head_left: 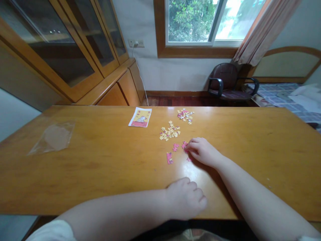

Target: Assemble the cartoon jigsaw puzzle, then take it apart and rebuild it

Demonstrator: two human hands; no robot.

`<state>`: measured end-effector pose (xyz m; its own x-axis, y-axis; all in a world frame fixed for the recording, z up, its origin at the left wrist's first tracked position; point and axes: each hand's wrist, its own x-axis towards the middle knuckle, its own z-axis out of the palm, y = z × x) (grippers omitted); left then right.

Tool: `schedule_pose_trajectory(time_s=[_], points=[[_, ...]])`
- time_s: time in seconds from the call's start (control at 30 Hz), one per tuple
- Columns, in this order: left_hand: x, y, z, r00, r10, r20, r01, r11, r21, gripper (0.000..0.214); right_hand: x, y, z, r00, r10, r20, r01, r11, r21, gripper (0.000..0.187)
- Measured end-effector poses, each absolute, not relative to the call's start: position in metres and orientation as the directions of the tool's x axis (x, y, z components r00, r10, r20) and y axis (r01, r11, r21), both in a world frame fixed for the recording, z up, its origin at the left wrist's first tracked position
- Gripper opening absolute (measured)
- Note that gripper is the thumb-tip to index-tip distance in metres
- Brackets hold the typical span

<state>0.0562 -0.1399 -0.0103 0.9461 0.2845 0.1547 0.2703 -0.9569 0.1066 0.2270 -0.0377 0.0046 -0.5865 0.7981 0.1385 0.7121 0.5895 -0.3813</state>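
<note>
My right hand [202,150] reaches over the table with its fingertips pinched down on a pink puzzle piece [184,145], partly hidden by the fingers. Another bit of pink [189,159] shows just below the hand. To its left lie some joined pink pieces [176,147] and a small joined pink section [169,158]. My left hand [187,198] rests near the table's front edge, its fingers curled in a fist; its palm side is hidden. Beyond the hands are a cluster of yellow pieces [170,131] and a mixed pile of puzzle pieces [185,115].
A yellow and pink picture card [140,117] lies toward the table's far edge. On the left is a clear plastic bag [54,137]. The wooden table [100,160] stands near a glass-door cabinet [82,43]; an armchair [225,80] is by the window.
</note>
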Motion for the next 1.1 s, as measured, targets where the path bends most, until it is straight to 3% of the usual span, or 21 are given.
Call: schedule_pose_trajectory(time_s=[0.13,0.27,0.5,0.87,1.1], points=[[0.089,-0.161,-0.009,0.788,0.615,0.035,0.601,-0.780,0.177,0.019,0.230,-0.040,0.010,-0.662,0.740,0.115,0.635,0.636,-0.439,0.024],[0.082,-0.149,-0.008,0.720,0.693,0.032,0.680,-0.714,0.166,0.052,0.229,-0.042,0.012,-0.668,0.738,0.095,0.629,0.628,-0.459,0.027],[0.064,-0.123,-0.013,0.721,0.693,-0.010,0.685,-0.711,0.155,0.074,0.228,-0.042,0.014,-0.584,0.802,0.125,0.721,0.583,-0.375,0.025],[0.065,-0.131,-0.005,0.705,0.709,0.008,0.705,-0.703,0.092,0.065,0.216,-0.045,0.004,-0.588,0.799,0.130,0.747,0.597,-0.292,0.032],[0.066,-0.135,-0.004,0.701,0.713,-0.002,0.710,-0.698,0.090,0.061,0.221,-0.041,0.005,-0.542,0.831,0.127,0.786,0.554,-0.275,0.024]])
